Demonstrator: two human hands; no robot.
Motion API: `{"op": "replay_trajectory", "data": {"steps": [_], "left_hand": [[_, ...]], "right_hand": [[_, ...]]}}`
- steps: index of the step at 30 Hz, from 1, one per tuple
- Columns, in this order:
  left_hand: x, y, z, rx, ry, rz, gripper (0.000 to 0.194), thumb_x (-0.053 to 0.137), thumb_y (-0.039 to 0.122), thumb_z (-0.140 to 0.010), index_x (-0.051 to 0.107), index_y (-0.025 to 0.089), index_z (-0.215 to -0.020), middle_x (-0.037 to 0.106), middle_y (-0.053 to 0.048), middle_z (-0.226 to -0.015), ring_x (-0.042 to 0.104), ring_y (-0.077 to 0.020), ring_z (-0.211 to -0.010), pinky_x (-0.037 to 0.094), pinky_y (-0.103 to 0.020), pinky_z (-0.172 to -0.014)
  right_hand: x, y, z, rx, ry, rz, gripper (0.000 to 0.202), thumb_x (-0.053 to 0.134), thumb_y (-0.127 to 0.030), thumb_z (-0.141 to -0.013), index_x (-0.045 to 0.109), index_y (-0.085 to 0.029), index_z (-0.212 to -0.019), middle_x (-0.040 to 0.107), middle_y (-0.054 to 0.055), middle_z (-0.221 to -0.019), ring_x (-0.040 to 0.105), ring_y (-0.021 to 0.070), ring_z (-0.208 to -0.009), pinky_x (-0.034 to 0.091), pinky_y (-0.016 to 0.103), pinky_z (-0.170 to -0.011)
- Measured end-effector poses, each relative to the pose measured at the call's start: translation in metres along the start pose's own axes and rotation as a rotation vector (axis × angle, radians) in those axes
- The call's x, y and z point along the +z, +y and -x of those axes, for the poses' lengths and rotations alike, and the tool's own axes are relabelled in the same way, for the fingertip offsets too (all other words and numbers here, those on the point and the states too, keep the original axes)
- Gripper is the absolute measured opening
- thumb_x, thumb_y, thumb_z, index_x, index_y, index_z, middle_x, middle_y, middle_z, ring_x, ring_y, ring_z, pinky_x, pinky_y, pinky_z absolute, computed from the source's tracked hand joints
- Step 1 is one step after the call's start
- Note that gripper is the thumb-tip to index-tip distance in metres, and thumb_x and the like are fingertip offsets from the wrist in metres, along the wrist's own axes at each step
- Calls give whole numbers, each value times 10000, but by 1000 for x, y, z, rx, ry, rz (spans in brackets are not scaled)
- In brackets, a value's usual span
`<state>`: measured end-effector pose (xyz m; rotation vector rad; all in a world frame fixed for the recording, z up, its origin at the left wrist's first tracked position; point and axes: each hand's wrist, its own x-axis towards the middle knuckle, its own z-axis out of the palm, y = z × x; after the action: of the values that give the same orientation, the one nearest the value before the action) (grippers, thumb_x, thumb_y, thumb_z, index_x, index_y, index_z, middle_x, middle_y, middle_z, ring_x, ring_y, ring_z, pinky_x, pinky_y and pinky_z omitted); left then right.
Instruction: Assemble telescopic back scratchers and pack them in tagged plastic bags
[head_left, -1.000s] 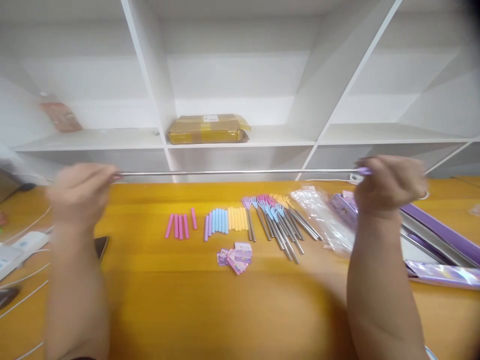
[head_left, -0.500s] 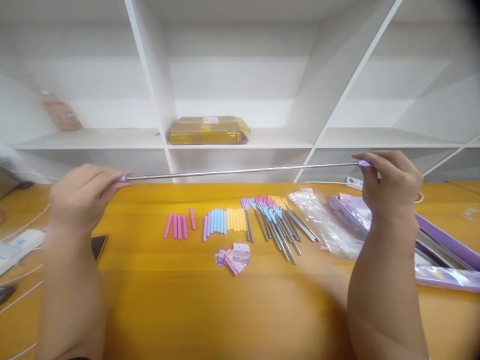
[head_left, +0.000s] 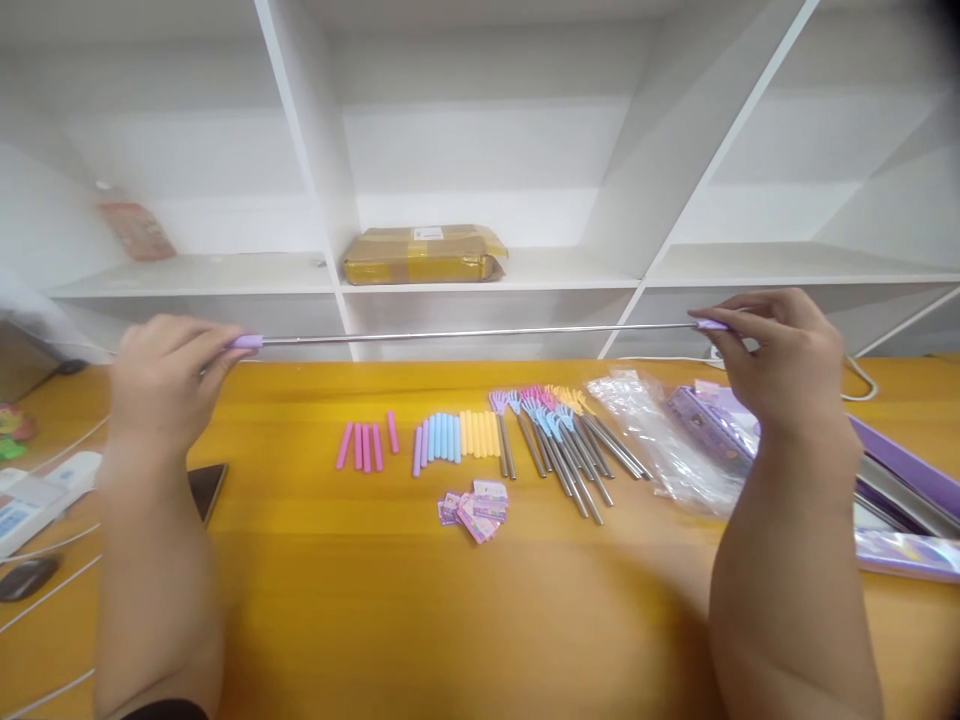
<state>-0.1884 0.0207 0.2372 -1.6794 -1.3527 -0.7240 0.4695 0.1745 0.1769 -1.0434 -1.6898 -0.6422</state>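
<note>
Held in the air, and in my view crossing just above the table's far edge, is a slender silver metal rod (head_left: 480,333) with a lilac piece at each end. My left hand (head_left: 169,385) pinches one lilac end between thumb and forefinger, the other fingers curled. My right hand (head_left: 787,350) pinches the opposite lilac tip between thumb and fingertips; whether a claw sits within that grasp I cannot tell.

I judge this rod to be drawn out: it spans the gap between the hands, well beyond the length of the silver metal sticks with claw-shaped coloured heads (head_left: 568,472) piled towards the far edge of the glossy orange-brown wooden table (head_left: 465,630). Those sticks appear collapsed, and neither hand touches them.

Left of the pile lie rows of loose plastic tubes: yellow (head_left: 480,434), pale blue (head_left: 444,438), lilac (head_left: 417,450) and, set apart, pink (head_left: 366,447); none of these is on a stick, so I take them as unfitted. Small pink-and-purple printed cards (head_left: 478,510) overlap on the nearer side of the rows, also loose. Towards the right edge, a crumpled clear plastic bag (head_left: 660,440) lies beside an opened purple box (head_left: 907,463), with silvery pieces inside whose number I cannot make out.
</note>
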Motion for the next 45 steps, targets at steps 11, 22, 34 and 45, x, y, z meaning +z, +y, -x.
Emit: {"op": "replay_trajectory", "data": {"steps": [11, 22, 34, 45], "left_hand": [[3, -4, 2, 9, -43, 25, 277, 611, 480, -1067, 799, 278, -1046, 832, -22, -1039, 697, -199, -927, 523, -315, -803], [-2, 2, 3, -22, 26, 53, 280, 612, 481, -1061, 816, 296, -1011, 833, 9, -935, 704, -192, -871, 470, -285, -718], [-6, 2, 5, 66, 78, 7, 241, 649, 403, -1056, 831, 245, -1059, 841, -41, -961, 733, -211, -889, 481, -291, -733], [16, 23, -4, 251, 343, 34, 49, 804, 292, -951, 812, 262, -989, 781, 29, -785, 639, -145, -731, 387, -237, -606]], "right_hand": [[-21, -9, -6, 100, -7, 31, 116, 850, -320, -862, 799, -239, -927, 770, 66, -992, 626, 158, -704, 533, 317, -726], [-30, -15, -7, 86, -83, 151, 134, 823, -359, -883, 775, -235, -882, 713, 37, -833, 610, 167, -693, 453, 303, -680], [-26, -19, -7, -31, 1, 196, 306, 691, -487, -976, 812, -219, -892, 722, 48, -801, 576, 162, -682, 417, 298, -642], [-19, -21, -12, -165, 117, 211, 307, 710, -477, -1004, 794, -225, -849, 702, 36, -732, 575, 161, -687, 395, 292, -616]]}}
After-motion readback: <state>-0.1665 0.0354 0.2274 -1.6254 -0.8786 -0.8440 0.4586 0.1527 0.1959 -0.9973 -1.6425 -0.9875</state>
